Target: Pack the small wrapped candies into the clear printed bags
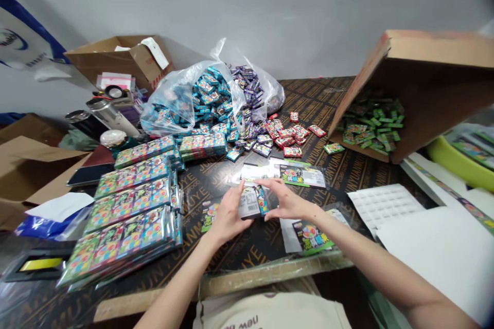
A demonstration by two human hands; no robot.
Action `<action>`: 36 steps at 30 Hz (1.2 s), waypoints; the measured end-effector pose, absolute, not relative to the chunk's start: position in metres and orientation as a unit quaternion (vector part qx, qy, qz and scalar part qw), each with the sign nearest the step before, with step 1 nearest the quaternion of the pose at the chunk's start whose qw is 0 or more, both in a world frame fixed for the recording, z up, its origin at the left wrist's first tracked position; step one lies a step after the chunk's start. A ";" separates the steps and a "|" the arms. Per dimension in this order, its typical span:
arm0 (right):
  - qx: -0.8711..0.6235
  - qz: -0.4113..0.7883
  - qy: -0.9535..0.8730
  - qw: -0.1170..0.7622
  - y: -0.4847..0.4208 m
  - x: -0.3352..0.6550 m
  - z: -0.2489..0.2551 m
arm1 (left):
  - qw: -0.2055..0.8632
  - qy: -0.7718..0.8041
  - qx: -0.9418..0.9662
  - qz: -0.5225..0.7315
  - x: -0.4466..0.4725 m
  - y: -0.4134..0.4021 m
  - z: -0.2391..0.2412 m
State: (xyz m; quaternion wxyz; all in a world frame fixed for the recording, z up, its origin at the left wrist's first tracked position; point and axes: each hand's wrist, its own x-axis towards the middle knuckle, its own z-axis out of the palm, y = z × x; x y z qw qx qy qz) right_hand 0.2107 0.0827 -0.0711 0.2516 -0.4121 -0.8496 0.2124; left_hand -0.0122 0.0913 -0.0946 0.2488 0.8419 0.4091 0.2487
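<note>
My left hand [230, 211] grips a small clear packet [250, 201] by its left side, with the thumb along the edge. A grey-and-white printed panel with a barcode faces up on it. My right hand [287, 200] curls round its right end, fingers and thumb at a small blue candy box [263, 199]. Whether that box lies inside the packet or against it, I cannot tell. Flat printed packets [303, 176] lie just beyond my hands. Another printed packet [312, 236] rests under my right forearm, and one more [210, 216] is partly behind my left hand.
Stacked filled packets [131, 211] stand at left. Behind are plastic bags of blue [208, 92] and purple boxes [249, 85], with loose red boxes [291, 133] nearby. A tipped carton [424, 77] holds green boxes at right. Steel flasks [110, 115] stand back left; white sheets [436, 247] lie right.
</note>
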 end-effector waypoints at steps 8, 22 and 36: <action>-0.506 0.166 -0.784 0.320 0.121 0.200 -0.088 | 0.264 0.458 0.810 0.253 -0.015 0.097 -0.094; -0.598 0.106 -0.722 0.332 0.152 0.180 -0.105 | 0.581 0.522 0.483 0.395 -0.002 0.118 -0.107; -0.445 0.243 -0.768 0.392 0.064 0.199 -0.066 | 0.690 0.426 0.503 0.298 0.010 0.087 -0.080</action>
